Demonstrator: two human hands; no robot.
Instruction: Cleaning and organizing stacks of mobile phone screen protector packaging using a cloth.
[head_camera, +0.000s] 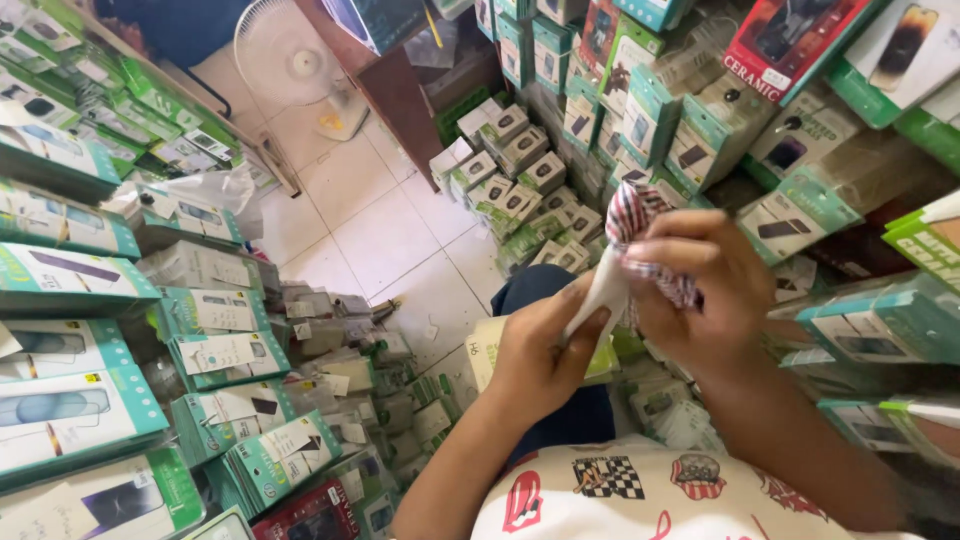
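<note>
My left hand (535, 350) grips a thin white flat item (603, 290) by its lower end, holding it upright in front of my lap. My right hand (700, 290) is closed around a red, white and dark checked cloth (632, 208) bunched against the upper part of the white item. The cloth's top sticks out above my fingers, and part of it hangs out below them. Both hands touch at the middle. What the white item is I cannot tell.
Stacks of green and white flat boxes (70, 280) fill shelves on the left. More green boxes (650, 120) hang and pile on the right. Small grey-green boxes (510, 170) lie heaped beyond my knee. A white fan (290, 60) stands on the tiled floor (380, 230). A yellow-green box (485, 350) rests near my leg.
</note>
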